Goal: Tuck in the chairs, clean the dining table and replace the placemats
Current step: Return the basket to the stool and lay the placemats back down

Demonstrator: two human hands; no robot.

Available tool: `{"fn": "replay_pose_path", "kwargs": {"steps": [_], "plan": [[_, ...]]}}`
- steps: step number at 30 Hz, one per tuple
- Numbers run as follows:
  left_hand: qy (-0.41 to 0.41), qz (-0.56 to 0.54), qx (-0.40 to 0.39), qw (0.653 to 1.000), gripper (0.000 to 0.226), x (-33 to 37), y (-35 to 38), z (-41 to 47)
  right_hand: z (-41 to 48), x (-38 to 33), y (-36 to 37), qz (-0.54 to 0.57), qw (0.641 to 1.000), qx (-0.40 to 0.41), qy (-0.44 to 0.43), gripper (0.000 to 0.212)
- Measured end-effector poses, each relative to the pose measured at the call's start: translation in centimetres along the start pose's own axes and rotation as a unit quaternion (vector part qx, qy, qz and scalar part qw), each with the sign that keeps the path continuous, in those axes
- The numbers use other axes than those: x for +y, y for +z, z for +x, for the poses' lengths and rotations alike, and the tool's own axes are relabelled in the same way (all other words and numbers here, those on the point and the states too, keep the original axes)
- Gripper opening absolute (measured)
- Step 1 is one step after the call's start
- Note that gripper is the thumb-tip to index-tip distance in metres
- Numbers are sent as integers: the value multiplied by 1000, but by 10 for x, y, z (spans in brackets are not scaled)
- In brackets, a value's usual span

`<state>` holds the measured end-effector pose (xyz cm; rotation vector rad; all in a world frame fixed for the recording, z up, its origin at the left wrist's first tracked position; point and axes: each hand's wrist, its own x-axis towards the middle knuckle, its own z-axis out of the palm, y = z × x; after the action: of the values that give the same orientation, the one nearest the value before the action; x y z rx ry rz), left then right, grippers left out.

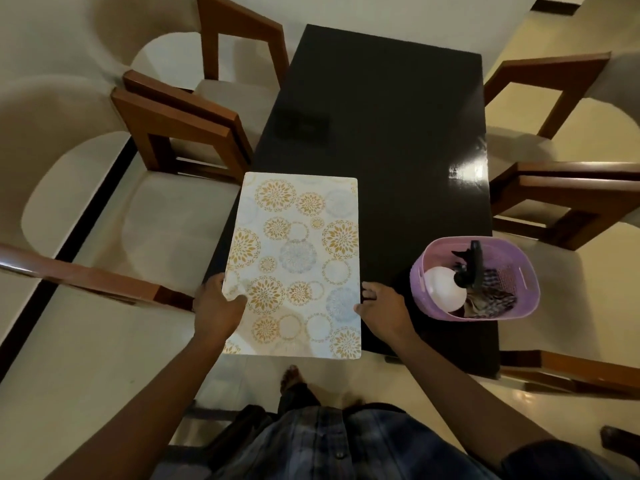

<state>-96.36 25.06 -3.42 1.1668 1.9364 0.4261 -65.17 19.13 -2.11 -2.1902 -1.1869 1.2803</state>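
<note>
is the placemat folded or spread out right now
Spread out: the placemat shows as one whole flat patterned rectangle, with no fold or crease visible.

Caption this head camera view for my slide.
Left hand and right hand hold a patterned placemat at the table, near a purple basket.

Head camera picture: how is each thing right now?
placemat: pattern side up, held over the dining table at its near left corner, overhanging it.
left hand: grips the placemat's left edge.
right hand: holds the placemat's right edge.
purple basket: upright on the table, holding two things.
spray bottle: leaning inside the basket.
checked cloth: crumpled inside the basket.
chairs: pulled out, not tucked in.
</note>
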Motion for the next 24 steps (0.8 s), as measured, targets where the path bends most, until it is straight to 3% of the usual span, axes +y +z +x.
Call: {"fn": "replay_pose_path", "kwargs": {"steps": [2,5,11,17,24], "plan": [[22,-12,-8,1000,64,24,8,-13,-11,-10,-12,-10,999,-2,-40,51],[71,-34,-33,996,54,76,28,-42,-27,-33,-41,-17,995,14,-100,48],[141,-58,-67,986,45,163,90,-82,-43,-62,-131,49,980,67,-182,39],[142,-68,-79,984,45,227,151,-125,-29,-31,-226,52,980,92,-168,37],[66,-46,-129,988,53,237,207,-148,-3,63,-297,15,988,138,-70,33]]}}
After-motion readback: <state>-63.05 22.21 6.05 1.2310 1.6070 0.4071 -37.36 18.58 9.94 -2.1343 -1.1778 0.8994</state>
